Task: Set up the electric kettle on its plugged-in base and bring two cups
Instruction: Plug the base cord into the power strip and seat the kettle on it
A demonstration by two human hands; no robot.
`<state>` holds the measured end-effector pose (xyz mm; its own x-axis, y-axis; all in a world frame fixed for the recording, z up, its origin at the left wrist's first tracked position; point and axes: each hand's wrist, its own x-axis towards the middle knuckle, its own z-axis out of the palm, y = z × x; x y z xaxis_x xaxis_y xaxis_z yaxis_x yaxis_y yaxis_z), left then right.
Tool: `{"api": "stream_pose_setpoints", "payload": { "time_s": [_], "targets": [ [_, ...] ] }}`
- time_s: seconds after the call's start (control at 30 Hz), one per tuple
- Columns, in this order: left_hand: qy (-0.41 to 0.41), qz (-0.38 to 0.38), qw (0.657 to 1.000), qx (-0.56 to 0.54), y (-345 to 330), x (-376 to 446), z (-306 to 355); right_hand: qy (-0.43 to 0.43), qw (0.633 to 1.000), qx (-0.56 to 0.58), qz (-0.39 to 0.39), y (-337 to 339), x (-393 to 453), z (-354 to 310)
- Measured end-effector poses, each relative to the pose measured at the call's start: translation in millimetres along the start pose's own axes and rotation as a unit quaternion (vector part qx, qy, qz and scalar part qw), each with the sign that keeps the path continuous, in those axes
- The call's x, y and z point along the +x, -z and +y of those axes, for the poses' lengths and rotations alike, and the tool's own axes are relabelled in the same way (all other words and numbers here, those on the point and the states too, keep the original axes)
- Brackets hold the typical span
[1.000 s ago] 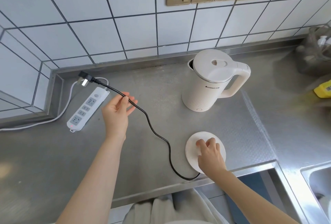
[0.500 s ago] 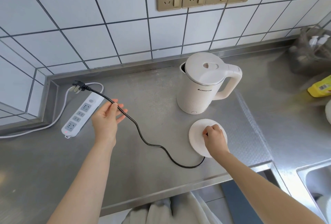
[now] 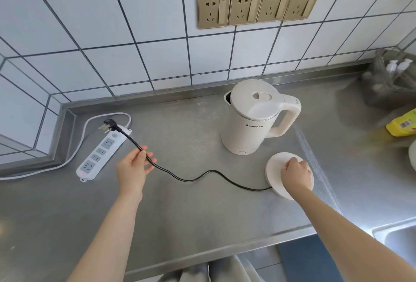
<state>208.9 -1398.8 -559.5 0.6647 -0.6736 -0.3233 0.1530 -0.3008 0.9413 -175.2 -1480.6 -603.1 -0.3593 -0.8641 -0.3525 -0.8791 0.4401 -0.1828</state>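
Left hand (image 3: 132, 169) pinches cord (image 3: 202, 177), plug (image 3: 110, 124) hanging beyond fingertips above power strip (image 3: 102, 152), unplugged. Right hand (image 3: 296, 174) curls on base (image 3: 275, 164), apparently steadying it; kettle (image 3: 252, 119) stands behind knuckles.

4 gold wall sockets (image 3: 260, 5); a yellow bottle (image 3: 403, 123) lies at right.

- Bare counter (image 3: 180, 225) lies open between the power strip (image 3: 102, 154) and the kettle (image 3: 249, 121).
- The black cord (image 3: 202, 174) snakes across this middle stretch.
- A yellow bottle (image 3: 403, 122) and a clear container (image 3: 394, 76) crowd the right end.
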Motion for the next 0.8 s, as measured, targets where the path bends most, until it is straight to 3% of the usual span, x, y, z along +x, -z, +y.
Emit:
{"api": "stream_pose_setpoints", "payload": {
  "time_s": [0.1,0.23,0.33,0.5,0.67,0.8],
  "targets": [
    [-0.004,-0.001,1.0,-0.002,2,0,-1,0.049,0.997,-0.066,-0.005,6,-9,-22],
    [-0.008,-0.006,1.0,-0.004,5,-1,-1,0.2,0.98,0.016,-0.02,7,-41,-77],
    [-0.01,-0.012,1.0,0.0,7,-1,-4,0.28,0.949,0.11,-0.098,8,-77,-124],
    [-0.007,-0.035,0.999,0.015,14,1,-14,0.37,0.891,0.128,-0.229,-5,-127,-212],
    [0.002,-0.078,0.996,0.047,26,2,-23,0.333,0.875,0.205,-0.285,-16,-140,-299],
    [0.02,-0.118,0.991,0.059,38,7,-29,0.212,0.833,0.268,-0.434,-32,-140,-348]
  ]
}}
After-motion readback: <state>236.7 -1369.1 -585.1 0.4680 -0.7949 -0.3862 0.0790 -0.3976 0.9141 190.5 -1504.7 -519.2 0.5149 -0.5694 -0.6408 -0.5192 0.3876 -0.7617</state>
